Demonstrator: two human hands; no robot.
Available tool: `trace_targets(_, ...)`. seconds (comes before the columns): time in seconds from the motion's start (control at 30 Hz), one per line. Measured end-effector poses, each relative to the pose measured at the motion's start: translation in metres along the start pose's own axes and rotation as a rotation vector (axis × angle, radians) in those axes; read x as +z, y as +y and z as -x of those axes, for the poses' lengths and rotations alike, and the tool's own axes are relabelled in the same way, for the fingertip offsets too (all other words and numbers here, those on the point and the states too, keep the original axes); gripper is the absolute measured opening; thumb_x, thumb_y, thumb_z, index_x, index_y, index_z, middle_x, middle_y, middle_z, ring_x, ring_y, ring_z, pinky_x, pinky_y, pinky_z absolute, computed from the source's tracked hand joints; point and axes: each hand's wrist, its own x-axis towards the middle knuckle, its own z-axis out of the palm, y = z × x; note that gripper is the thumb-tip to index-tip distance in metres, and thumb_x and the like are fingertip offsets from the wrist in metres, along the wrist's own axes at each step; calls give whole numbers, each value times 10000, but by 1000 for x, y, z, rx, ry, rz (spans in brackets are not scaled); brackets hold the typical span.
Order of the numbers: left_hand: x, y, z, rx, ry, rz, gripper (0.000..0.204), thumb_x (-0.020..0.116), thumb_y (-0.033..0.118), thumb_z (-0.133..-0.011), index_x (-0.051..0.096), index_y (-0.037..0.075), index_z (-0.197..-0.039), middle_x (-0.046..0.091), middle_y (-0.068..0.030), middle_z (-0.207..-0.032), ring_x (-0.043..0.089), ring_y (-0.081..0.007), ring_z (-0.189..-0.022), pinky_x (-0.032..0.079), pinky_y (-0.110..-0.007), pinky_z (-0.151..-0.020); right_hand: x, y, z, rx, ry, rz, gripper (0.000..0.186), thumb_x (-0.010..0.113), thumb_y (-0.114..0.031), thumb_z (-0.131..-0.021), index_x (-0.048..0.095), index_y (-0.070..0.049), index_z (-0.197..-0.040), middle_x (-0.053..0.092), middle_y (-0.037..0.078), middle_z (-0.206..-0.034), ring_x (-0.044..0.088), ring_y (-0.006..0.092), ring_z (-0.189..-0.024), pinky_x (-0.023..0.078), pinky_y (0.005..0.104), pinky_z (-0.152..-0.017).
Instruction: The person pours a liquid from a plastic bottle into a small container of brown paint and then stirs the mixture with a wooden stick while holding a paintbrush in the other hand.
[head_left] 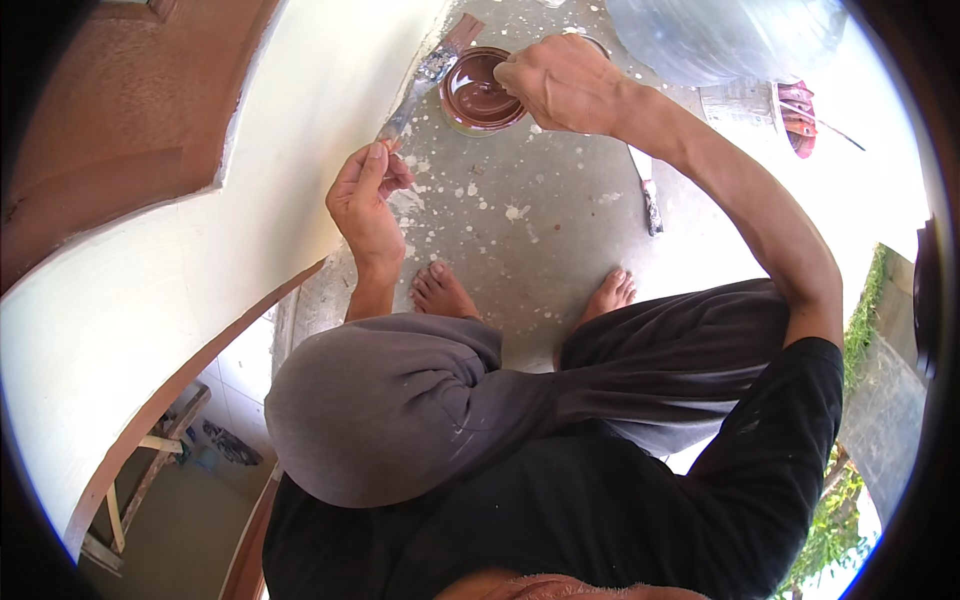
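Observation:
Pinched in the fingers of my left hand is a paintbrush, its brown bristles pointing away from me, beside the white wall. Next to the bristles, an open round can of brown paint stands on the floor. My right hand is closed at the can's right rim, knuckles up. Its fingertips are hidden, so I cannot tell what they grip. A flat tool with a pale blade and a dark, paint-stained handle lies on the floor below my right forearm.
White splatters mark the grey floor around my bare feet. A large translucent container stands at the far right, with a red object beside it. At left, the white wall meets a brown wooden panel.

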Motion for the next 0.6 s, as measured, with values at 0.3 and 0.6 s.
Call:
trace_targets(0.3,1,0,0,5,10,-6,233,584,178,-926,656,-36,-985,656,-78,-833,573,-117,-656,475,-255,-615,-5,3,-1,-82,-4,-59,101,607,-80,-762,603,9,-714,624,176,-683,624,364,-666,488,429,-565)
trace_targets(0.6,0,2,1,-3,-3,-18,234,580,189,-930,651,-23,-997,650,-79,-856,554,-126,-662,454,-270,-636,-8,1,-3,-64,-2,-97,98,602,-88,-770,606,-4,-719,624,175,-681,625,357,-660,485,434,-555)
